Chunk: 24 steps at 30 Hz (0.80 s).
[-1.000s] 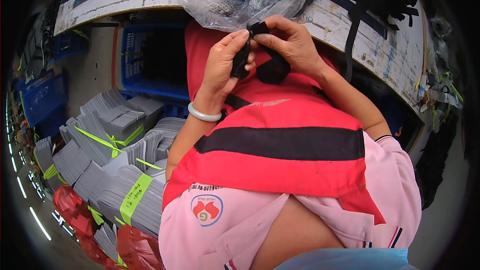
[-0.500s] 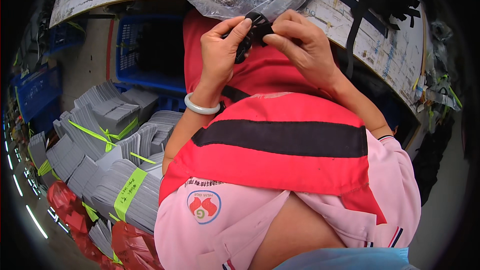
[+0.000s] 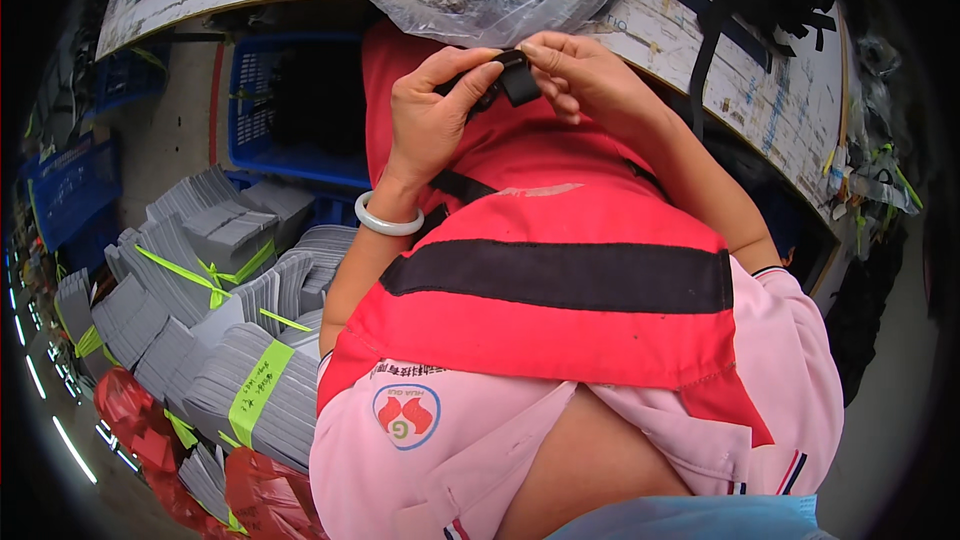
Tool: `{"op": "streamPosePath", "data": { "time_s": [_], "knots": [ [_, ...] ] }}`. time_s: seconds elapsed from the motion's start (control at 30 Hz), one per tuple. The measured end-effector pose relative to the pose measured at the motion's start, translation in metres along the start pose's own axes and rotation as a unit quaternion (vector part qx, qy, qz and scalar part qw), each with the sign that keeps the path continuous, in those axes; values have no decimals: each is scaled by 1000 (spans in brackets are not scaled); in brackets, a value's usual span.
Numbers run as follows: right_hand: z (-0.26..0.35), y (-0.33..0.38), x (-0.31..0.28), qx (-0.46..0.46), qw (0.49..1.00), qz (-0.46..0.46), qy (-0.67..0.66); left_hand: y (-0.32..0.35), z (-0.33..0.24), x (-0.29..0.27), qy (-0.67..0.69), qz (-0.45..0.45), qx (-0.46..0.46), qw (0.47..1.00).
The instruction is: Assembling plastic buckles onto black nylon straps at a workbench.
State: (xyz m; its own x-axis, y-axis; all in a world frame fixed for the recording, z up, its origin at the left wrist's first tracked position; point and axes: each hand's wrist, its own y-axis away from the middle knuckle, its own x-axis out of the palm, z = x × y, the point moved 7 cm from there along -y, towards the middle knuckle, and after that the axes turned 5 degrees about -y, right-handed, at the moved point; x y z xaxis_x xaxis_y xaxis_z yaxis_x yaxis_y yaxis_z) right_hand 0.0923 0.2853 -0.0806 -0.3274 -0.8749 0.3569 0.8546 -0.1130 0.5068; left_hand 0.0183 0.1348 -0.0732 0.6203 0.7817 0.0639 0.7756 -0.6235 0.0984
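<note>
Above my red-aproned lap, my left hand is closed on a black webbing strap, pinching it between thumb and forefinger. A short loop of the strap hangs between the two hands. Dark, shiny black pieces show behind my left thumb, too covered to make out. My right hand pinches the strap's upper edge with thumb and forefinger, its other fingers loosely curled. Just beyond the hands, a clear plastic bag with black items inside lies at the table edge.
A worn white table spans the far side, with black straps piled at its right. On the left stand a blue crate holding black material, bundles of grey sheets tied with yellow-green bands, and red plastic bags.
My left hand has shifted slightly left and down. My right hand has turned and moved to the strap's upper edge, and the strap now hangs in a loop.
</note>
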Motion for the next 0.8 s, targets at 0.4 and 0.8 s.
{"op": "streamPosePath", "data": {
  "time_s": [0.4,0.8],
  "knots": [
    [0,-24,20,-65,981,109,146,75,-66,-188,-334,-384,0,861],
    [-5,-12,46,5,979,132,154,10,4,-25,104,-107,-52,987]
  ]
}}
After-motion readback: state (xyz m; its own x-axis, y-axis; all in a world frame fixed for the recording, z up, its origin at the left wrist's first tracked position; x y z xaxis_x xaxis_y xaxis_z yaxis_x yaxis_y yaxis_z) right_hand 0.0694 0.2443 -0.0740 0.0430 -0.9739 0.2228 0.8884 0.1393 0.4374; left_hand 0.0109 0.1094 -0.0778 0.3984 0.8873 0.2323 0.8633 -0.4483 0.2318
